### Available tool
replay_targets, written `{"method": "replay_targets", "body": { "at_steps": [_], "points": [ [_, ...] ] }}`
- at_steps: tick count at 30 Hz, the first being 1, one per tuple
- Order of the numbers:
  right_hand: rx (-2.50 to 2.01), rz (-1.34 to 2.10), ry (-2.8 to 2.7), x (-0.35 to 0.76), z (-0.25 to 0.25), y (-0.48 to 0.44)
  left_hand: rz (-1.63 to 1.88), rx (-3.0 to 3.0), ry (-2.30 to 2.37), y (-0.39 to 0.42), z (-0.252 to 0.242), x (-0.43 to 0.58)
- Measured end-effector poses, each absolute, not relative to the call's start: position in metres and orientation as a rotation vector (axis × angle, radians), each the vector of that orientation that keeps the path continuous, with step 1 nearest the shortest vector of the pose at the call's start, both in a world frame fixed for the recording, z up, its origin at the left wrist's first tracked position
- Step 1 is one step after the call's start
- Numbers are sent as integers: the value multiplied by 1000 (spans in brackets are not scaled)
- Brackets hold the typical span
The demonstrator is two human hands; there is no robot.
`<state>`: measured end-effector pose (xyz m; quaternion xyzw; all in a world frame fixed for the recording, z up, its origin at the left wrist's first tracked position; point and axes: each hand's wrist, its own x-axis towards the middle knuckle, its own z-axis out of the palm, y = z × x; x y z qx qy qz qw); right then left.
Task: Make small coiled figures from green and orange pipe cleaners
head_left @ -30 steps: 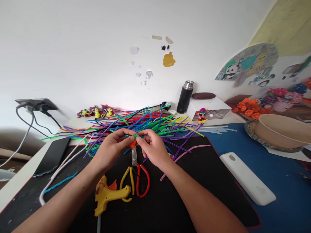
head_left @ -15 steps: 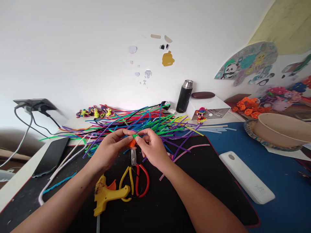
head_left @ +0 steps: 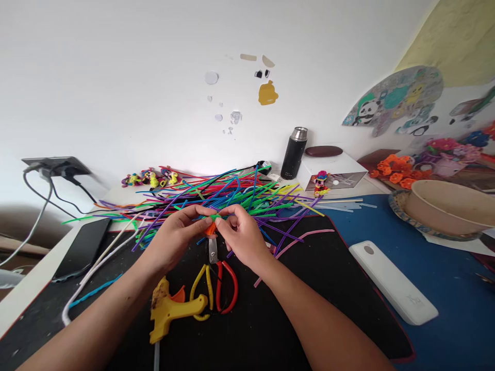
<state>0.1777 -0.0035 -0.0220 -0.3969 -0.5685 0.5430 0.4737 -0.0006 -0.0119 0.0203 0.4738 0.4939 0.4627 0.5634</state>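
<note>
My left hand [head_left: 176,238] and my right hand [head_left: 242,236] meet above the black mat [head_left: 270,319], fingers pinched together on a small orange and green pipe-cleaner piece [head_left: 211,225]. Just behind them lies a big heap of coloured pipe cleaners [head_left: 232,198]. Below the hands rest red-handled scissors [head_left: 224,281], yellow-handled pliers [head_left: 203,286] and a yellow glue gun [head_left: 170,309].
A black phone [head_left: 83,247] and white cord lie at the left. A white remote-like case [head_left: 392,282] sits on the blue mat at right, near a beige bowl [head_left: 448,208]. A black flask [head_left: 294,153], white box and small craft figures stand by the wall.
The hands stay pinched on the small piece, shifting only slightly; the fingers make tiny movements. Nothing else has moved.
</note>
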Motion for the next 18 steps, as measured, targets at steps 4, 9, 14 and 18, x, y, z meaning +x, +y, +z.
{"method": "replay_targets", "body": {
  "at_steps": [4,9,14,18],
  "points": [
    [-984,1316,-1407,178,-23,-4,1087,1116,1169,-12,21,0],
    [-1001,1293,-1431,178,-21,-4,1092,1128,1177,-11,19,0],
    [-1022,1283,-1444,179,-18,-4,1111,1101,1169,-11,17,0],
    [-1024,1279,-1446,178,-19,-4,1126,1073,1176,-11,14,1]
  ]
}}
